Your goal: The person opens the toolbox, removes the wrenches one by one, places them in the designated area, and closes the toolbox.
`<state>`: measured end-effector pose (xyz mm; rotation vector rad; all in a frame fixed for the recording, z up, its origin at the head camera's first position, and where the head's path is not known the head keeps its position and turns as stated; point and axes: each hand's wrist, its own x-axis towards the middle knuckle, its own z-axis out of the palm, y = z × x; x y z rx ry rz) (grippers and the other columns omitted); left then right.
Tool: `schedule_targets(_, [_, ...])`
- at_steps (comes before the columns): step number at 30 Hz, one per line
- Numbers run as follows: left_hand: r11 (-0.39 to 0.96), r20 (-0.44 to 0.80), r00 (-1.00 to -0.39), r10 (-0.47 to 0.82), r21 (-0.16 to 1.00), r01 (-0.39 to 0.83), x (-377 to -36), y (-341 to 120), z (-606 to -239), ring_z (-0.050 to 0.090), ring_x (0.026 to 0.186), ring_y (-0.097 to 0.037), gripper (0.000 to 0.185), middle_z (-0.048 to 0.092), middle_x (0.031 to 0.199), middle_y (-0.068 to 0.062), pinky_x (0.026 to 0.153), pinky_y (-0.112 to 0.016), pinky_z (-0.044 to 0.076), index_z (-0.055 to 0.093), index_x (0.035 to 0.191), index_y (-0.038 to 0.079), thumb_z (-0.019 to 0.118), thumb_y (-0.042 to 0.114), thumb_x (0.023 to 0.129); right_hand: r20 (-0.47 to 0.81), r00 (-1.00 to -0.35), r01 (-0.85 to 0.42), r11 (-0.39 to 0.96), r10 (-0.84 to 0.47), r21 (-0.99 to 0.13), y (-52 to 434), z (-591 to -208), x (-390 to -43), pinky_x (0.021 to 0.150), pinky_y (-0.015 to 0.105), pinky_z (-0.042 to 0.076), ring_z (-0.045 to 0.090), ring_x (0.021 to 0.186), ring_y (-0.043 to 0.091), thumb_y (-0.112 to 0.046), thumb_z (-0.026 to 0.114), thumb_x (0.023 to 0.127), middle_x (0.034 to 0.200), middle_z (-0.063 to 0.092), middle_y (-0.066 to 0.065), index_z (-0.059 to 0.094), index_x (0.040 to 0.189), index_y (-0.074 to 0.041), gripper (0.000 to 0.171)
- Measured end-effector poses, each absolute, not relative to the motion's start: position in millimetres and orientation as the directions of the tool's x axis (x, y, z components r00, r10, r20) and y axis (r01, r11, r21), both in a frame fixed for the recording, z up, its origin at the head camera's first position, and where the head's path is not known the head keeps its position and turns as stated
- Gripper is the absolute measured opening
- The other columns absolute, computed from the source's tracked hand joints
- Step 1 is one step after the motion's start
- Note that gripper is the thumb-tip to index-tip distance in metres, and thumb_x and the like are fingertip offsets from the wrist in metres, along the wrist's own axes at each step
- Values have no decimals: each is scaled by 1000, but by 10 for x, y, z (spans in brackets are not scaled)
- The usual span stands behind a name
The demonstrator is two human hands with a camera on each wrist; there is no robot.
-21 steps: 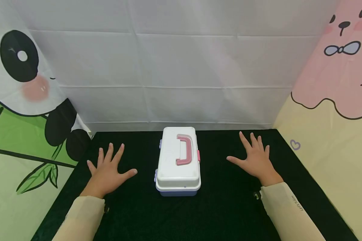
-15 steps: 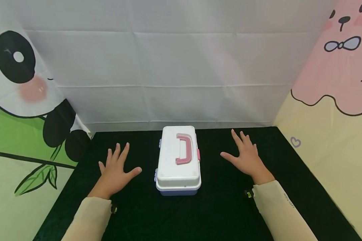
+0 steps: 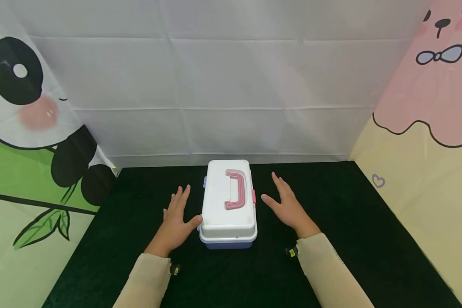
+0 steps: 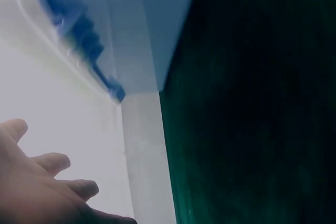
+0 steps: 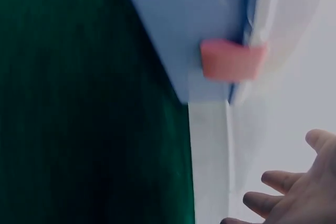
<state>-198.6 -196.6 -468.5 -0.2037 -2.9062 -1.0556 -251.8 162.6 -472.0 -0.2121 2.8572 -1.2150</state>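
Box (image 3: 228,217) sits btwn L fingers (image 3: 184,199) & R fingers (image 3: 279,185) (pink handle (image 3: 241,191) atop)

Box (image 3: 223,219): I see a passable gap on its right, up to right hand (image 3: 289,210). Left is tight: left hand (image 3: 173,229) has its thumb at box edge, contact unclear. White sheet (image 3: 231,85) blocks behind box.

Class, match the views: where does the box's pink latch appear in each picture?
Head: the pink latch, just right of centre, on the right side of the box.
Left wrist: not in it.
Right wrist: upper half, right of centre.
Shared landmark: the dark green cloth.
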Motion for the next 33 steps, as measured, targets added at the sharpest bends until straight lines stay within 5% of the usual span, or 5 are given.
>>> schedule_targets(11, [524, 87, -987, 133, 839, 145, -1940, -1685, -4705, 2, 155, -45, 84, 0, 173, -9, 113, -76, 11, 6, 167, 34, 53, 59, 101, -22, -986, -52, 436, -162, -899, 1241, -4832, -2600, 118, 68, 17, 17, 155, 38, -78, 37, 97, 171, 15, 8, 13, 167, -34, 85])
schedule_targets(18, [476, 75, -990, 120, 871, 124, -1899, -1570, -4715, 8, 155, -43, 85, 4, 173, -8, 114, -73, 14, 13, 166, 35, 60, 55, 98, -78, -980, 32, 244, -183, -969, 1098, -4854, -2638, 118, 60, 30, 28, 151, 32, -76, 34, 99, 170, 20, 3, 18, 166, -33, 82])
schedule_targets(23, [483, 74, -987, 141, 866, 134, -1896, -1493, -4725, 14, 154, -39, 88, 4, 173, -4, 115, -71, 19, 17, 165, 38, 65, 57, 94, -103, -982, 79, 146, -159, -986, 1035, -4859, -2652, 117, 55, 33, 38, 143, 28, -68, 33, 104, 161, 37, 1, 33, 162, -28, 70])
schedule_targets(33, [496, 31, -995, 91, 865, 72, -1876, -1391, -4752, 21, 151, -40, 95, 5, 173, -3, 114, -70, 25, 23, 164, 36, 73, 61, 87, -254, -967, 254, 4, -13, -967, 999, -4914, -2726, 101, 45, 50, 57, 117, 30, -36, 53, 106, 136, 60, 10, 59, 141, -10, 44])
